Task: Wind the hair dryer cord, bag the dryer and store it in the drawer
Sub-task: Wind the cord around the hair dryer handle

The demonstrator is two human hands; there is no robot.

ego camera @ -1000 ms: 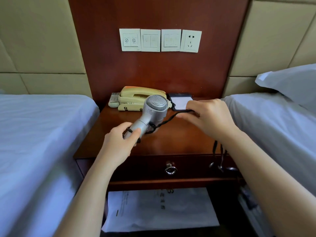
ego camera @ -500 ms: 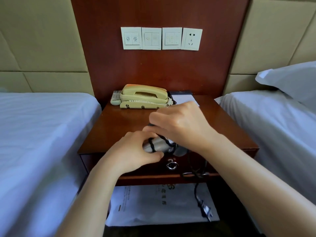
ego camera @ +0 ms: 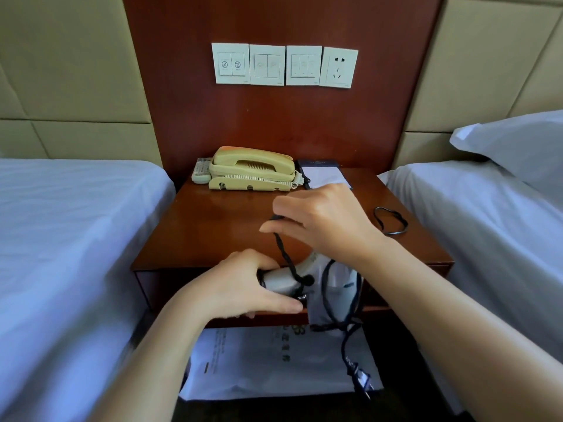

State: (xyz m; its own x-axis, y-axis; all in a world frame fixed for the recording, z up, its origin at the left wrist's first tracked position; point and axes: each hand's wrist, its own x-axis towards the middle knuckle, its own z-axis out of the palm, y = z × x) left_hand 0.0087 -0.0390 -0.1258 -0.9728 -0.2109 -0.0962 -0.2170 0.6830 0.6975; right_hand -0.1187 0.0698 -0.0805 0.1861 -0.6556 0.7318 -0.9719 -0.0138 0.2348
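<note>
My left hand [ego camera: 243, 287] grips the handle of the silver hair dryer [ego camera: 329, 278], held in front of the nightstand's drawer front [ego camera: 158, 287]. My right hand [ego camera: 323, 220] is raised above it and pinches the black cord [ego camera: 285, 254], which runs taut up from the handle. More cord loops round the dryer's body and hangs down, ending in the plug [ego camera: 362, 382] near the floor. A white bag [ego camera: 274, 363] with printed text lies on the floor under the nightstand. The drawer's knob is hidden behind my hands.
On the wooden nightstand [ego camera: 213, 226] stand a beige telephone [ego camera: 253, 169], a remote [ego camera: 201, 170], a notepad [ego camera: 326, 175] and a black loop [ego camera: 391, 221]. White beds [ego camera: 61, 239] flank it on both sides. Wall switches and a socket [ego camera: 339, 67] are above.
My right hand has lifted from the dryer, pulling the cord upward. The dryer stays low at the drawer front, with more of its body and the hanging plug showing.
</note>
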